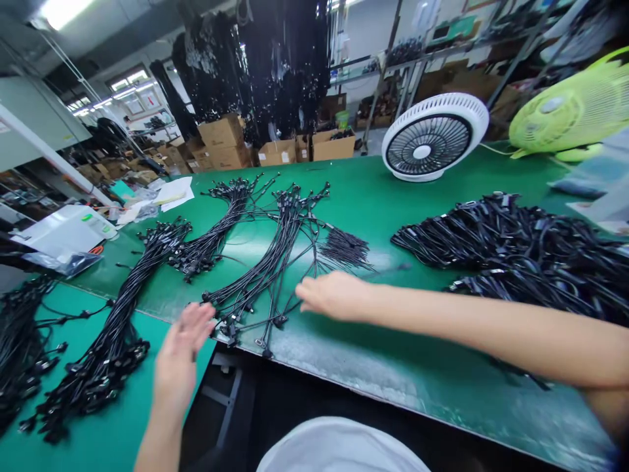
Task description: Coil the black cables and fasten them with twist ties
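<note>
Black cables lie seemingly ungathered mid-frame, with 2 bundles gathered lower left, the left hand's fingers uncurled and empty, the right hand's grip unclear.

This looks like a cable workshop or factory floor: a long green surface carries bundled black cables with plug ends and a heap of looped cords. Behind it stand cardboard boxes and loaded metal racks, dark strands hang in masses, and a bright light glares from the ceiling.
</note>
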`<state>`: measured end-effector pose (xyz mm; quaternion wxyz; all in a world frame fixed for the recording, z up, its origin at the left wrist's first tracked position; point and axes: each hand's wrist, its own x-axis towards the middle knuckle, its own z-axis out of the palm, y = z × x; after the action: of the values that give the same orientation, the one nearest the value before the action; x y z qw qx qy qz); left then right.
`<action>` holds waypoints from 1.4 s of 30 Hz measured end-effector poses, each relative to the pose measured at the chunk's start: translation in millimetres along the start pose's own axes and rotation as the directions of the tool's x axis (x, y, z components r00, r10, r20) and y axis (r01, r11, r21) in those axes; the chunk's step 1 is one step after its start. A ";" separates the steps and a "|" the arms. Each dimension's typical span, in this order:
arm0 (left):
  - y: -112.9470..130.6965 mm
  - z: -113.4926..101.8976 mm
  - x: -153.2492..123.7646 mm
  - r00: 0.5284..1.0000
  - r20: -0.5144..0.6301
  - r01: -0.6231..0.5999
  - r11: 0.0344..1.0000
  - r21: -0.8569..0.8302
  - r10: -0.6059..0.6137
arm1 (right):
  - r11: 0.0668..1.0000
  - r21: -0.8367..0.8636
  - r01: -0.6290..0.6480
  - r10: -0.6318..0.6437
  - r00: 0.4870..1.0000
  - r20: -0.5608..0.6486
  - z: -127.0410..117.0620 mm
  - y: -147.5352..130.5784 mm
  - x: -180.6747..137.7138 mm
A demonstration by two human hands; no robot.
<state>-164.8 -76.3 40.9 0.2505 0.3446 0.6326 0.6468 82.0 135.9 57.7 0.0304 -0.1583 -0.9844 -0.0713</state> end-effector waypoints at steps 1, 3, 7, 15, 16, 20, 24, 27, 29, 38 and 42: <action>-5.2 22.0 -4.4 0.991 0.130 -0.044 0.994 0.099 0.031 | 0.992 0.068 0.102 -0.102 0.995 0.001 0.1 -20.4 -4.8; -12.0 60.1 -11.6 0.900 0.437 -0.122 0.961 0.248 0.001 | 0.974 0.165 0.157 -0.155 0.988 -0.027 -8.6 -45.7 -10.9; -15.8 85.8 -14.2 0.754 0.622 0.187 0.977 0.103 -0.210 | 0.959 0.244 -0.147 0.169 0.983 -0.074 -32.5 -30.1 -19.1; 2.8 60.2 0.7 0.746 0.614 0.633 0.563 -0.532 -0.259 | 0.723 0.656 -0.215 0.250 0.967 0.042 8.1 27.1 -74.9; 6.1 58.2 2.3 0.778 0.567 0.613 0.529 -0.587 -0.271 | 0.700 0.675 -0.233 0.290 0.957 0.029 15.1 29.0 -81.9; 15.3 53.6 7.9 0.860 0.435 0.510 0.493 -0.705 -0.267 | 0.655 0.704 -0.274 0.408 0.913 -0.024 37.3 36.3 -104.3; 18.9 59.7 9.0 0.873 0.396 0.488 0.510 -0.708 -0.286 | 0.687 0.677 -0.265 0.485 0.861 -0.154 41.9 34.0 -117.2; 17.3 70.2 6.9 0.829 0.443 0.558 0.527 -0.641 -0.341 | 0.709 0.657 -0.257 0.501 0.839 -0.212 35.3 28.8 -119.0; 15.4 75.9 5.7 0.812 0.466 0.582 0.538 -0.610 -0.351 | 0.719 0.648 -0.253 0.492 0.843 -0.217 31.2 27.7 -117.5; 9.9 70.2 2.6 0.761 0.547 0.646 0.487 -0.588 -0.348 | 0.707 0.646 -0.289 0.584 0.753 -0.302 37.9 39.9 -119.0; 9.4 64.5 0.4 0.754 0.567 0.646 0.528 -0.551 -0.331 | 0.722 0.626 -0.294 0.593 0.730 -0.341 37.8 45.7 -122.2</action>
<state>-114.9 -35.0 47.8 0.6609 0.1435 0.3332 0.6570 210.8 147.0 16.3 0.3542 -0.3587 -0.8460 0.1737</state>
